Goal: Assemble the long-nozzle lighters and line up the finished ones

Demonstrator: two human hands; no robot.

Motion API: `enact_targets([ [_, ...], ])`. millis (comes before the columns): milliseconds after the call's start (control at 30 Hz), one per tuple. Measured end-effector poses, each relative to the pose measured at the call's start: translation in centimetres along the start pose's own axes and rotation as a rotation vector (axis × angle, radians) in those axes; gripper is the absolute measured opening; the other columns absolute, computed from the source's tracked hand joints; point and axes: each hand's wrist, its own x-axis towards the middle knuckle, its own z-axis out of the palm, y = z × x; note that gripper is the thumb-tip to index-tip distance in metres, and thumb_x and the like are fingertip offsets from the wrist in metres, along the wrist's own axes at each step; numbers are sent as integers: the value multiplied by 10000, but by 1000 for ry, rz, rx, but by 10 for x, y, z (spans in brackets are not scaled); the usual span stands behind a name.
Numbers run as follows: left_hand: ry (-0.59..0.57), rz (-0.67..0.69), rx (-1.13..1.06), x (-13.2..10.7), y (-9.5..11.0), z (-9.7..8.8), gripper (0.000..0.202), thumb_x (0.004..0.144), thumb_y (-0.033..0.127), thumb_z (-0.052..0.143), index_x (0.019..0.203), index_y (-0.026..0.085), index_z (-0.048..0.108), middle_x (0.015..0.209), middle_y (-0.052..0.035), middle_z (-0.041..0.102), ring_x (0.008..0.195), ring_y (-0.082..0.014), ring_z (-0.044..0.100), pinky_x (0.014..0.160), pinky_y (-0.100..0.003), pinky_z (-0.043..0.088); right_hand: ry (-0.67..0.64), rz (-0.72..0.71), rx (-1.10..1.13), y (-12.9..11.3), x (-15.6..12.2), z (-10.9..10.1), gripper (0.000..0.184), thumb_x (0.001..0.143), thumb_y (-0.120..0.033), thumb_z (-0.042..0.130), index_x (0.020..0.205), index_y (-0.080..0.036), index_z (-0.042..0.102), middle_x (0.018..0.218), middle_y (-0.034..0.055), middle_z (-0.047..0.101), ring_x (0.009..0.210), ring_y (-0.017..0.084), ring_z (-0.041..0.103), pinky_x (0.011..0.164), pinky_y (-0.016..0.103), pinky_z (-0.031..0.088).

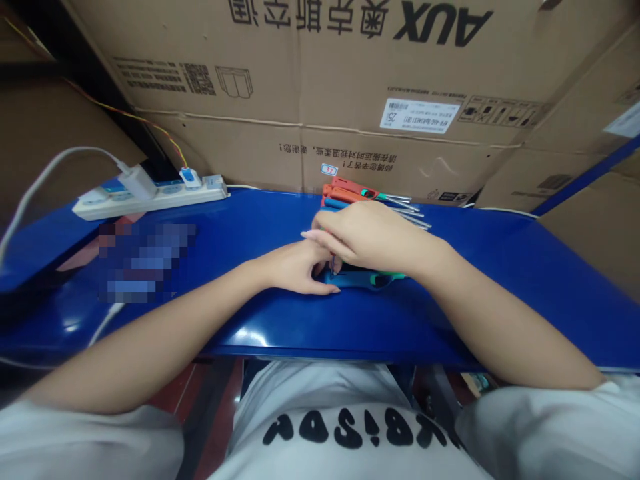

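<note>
My left hand lies on the blue table, fingers curled round the end of a blue and teal object that rests flat there. My right hand is above it, fingers pinched on a thin dark metal shaft that points down at that object. Most of the object is hidden beneath both hands. Just behind my right hand lies a row of screwdrivers with red, orange and blue handles, their steel shafts pointing right.
A white power strip with plugs and a white cable sits at the table's back left. A blurred patch covers something left of my hands. Large cardboard boxes stand against the table's far edge.
</note>
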Motion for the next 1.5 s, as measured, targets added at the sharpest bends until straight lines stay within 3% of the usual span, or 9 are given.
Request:
enact_targets([
  [200,37,41,0,-1,-2,2,320,820,426,780,959,156,679,767,-18,647,665,-154,591,611,-261,472,74,-126,105,4,0,9,372,1032,-211,376,1374,-154,512,965,76,761,741,193,661,618,282,348],
  [333,22,28,17,-1,-2,2,305,829,407,781,984,163,681,742,-4,641,631,-144,583,581,-245,455,82,-65,27,6,-2,13,339,1058,-342,386,1251,-155,593,861,76,748,700,212,645,601,291,316],
  [500,18,86,24,-1,0,-1,264,854,394,765,946,167,667,715,8,620,621,-133,576,578,-237,445,43,-120,161,8,-2,11,341,1010,-217,416,1319,-163,549,988,78,761,746,192,654,620,285,344],
  [667,-7,58,84,-2,1,-1,281,880,402,734,1026,169,676,719,9,623,624,-136,577,567,-236,434,72,-93,107,9,-2,11,320,1057,-379,419,1059,-160,652,882,82,737,725,200,639,633,295,353],
  [833,2,70,57,-3,0,1,277,882,402,731,1004,161,672,790,-26,672,675,-155,621,616,-255,489,85,-143,182,8,-4,10,289,998,-187,434,1246,-159,580,1080,93,737,803,190,637,662,293,388],
  [1033,-5,13,-8,-3,2,2,241,881,383,738,947,168,651,680,18,621,589,-132,596,549,-235,464,33,-136,159,5,-6,5,266,1051,-302,410,1083,-176,642,966,85,736,771,197,630,660,297,382],
  [1200,-5,52,-32,-2,3,1,219,869,347,755,930,163,651,797,-23,691,641,-134,624,607,-243,508,29,-107,153,5,-7,3,269,1003,-204,437,1206,-146,603,1050,116,739,815,209,639,667,299,391],
  [1367,-10,20,-45,-2,4,0,238,884,357,746,945,149,645,796,-16,677,619,-115,617,576,-218,498,35,-77,99,4,-6,4,313,1065,-333,390,1113,-151,641,942,106,740,757,212,637,647,303,375],
  [1500,-4,11,-45,-2,5,1,240,871,359,748,940,151,649,802,-21,687,637,-126,629,594,-227,508,19,-138,192,5,-6,2,269,1026,-214,413,1224,-143,580,1043,104,735,774,189,618,656,290,380],
])
